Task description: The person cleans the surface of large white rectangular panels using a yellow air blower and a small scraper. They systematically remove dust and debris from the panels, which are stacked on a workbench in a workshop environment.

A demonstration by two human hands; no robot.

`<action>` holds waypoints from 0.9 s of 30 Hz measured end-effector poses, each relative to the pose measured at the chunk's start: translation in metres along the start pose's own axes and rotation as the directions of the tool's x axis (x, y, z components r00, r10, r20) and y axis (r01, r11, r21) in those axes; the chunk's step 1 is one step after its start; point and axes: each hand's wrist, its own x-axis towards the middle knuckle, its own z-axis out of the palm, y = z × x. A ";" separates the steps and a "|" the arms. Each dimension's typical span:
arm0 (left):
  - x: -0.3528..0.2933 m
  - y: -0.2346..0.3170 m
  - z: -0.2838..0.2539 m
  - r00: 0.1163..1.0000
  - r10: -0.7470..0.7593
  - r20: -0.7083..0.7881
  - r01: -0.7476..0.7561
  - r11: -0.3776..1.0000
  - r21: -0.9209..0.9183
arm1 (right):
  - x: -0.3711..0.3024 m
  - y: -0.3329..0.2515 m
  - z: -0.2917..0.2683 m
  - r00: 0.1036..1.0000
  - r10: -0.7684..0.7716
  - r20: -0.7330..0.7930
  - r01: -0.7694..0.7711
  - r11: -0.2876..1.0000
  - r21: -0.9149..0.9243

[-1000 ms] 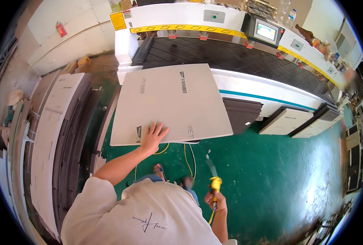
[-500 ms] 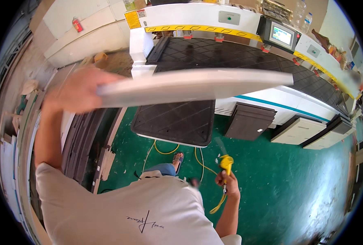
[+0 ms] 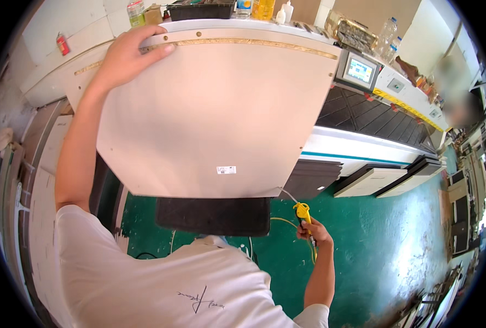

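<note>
My left hand (image 3: 127,59) grips the far upper edge of a large off-white board (image 3: 210,115), thumb on the near face and fingers over the edge. The board stands tilted up and hides much of the machine behind it. A groove with bare wood-coloured core runs near its top edge, with small drilled holes around it and a white label low on the face. In my right hand (image 3: 316,234), to the right and below the board, is a yellow air blow gun (image 3: 302,210). Its thin nozzle points up at the board's lower right corner, and a yellow hose hangs from its handle.
A black padded platform (image 3: 215,217) sits under the board. The white machine has a black bed (image 3: 371,117) and a screen (image 3: 359,71). Dark panels (image 3: 314,177) and pale panels (image 3: 368,182) lean against its front. Boards stand at the left; a blurred person (image 3: 461,109) is far right.
The board has swung from nearly edge-on to showing its broad face, and my left hand has moved up and right. The blow gun's nozzle is now close to the board's lower corner.
</note>
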 end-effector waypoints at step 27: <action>-0.048 -0.215 0.504 0.774 -0.362 0.520 0.390 0.919 0.060 | -0.029 0.009 0.129 0.980 0.069 -0.186 -0.068 0.998 0.010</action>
